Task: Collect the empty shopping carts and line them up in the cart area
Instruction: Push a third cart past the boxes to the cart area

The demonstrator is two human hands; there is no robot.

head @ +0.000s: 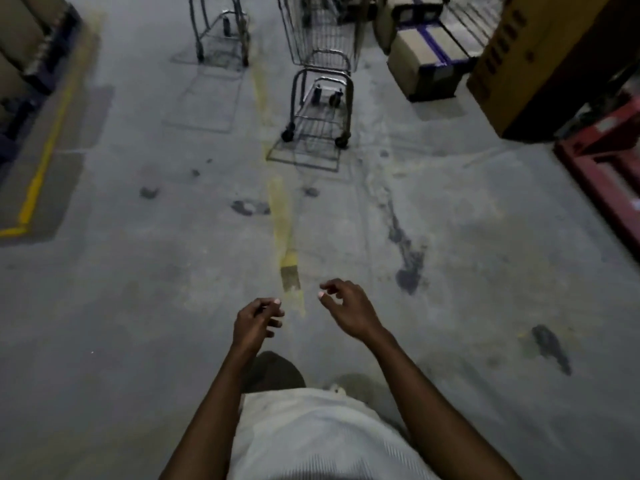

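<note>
Left hand (257,320) and right hand (348,308) both empty, fingers loosely curled, out over the concrete floor (138,306). Nearest cart (322,116) sits well ahead by the faded yellow line (282,220); second cart (223,27) further back, to its left.

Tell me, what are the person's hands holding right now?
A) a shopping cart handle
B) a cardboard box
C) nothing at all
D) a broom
C: the left hand and the right hand hang over the concrete floor with loosely curled fingers and nothing in them. The nearest shopping cart stands well ahead, and neither hand touches it.
</note>
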